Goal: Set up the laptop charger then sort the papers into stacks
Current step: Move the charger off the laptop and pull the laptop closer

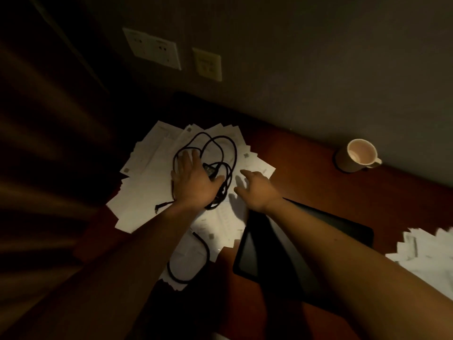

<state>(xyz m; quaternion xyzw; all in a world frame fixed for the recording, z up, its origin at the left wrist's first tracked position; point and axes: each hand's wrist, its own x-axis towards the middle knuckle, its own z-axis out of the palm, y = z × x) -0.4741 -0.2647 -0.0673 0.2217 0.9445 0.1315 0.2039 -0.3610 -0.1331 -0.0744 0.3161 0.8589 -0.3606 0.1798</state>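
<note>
Barely started, I reckon. The charger (209,169) lies tangled on the messy papers (137,212) near the desk's (306,155) left edge, not plugged in. The left hand (193,182) rests on it with fingers spread flat; the right hand (257,190) hovers open and empty.

A pale mug (360,154) stands upright on the reddish desk (306,173). A dark curtain (49,143) hangs at left

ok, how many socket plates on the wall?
2. A wide white plastic socket plate on the left, a smaller cream square plate just right of it. The dark left side could hide more.
</note>
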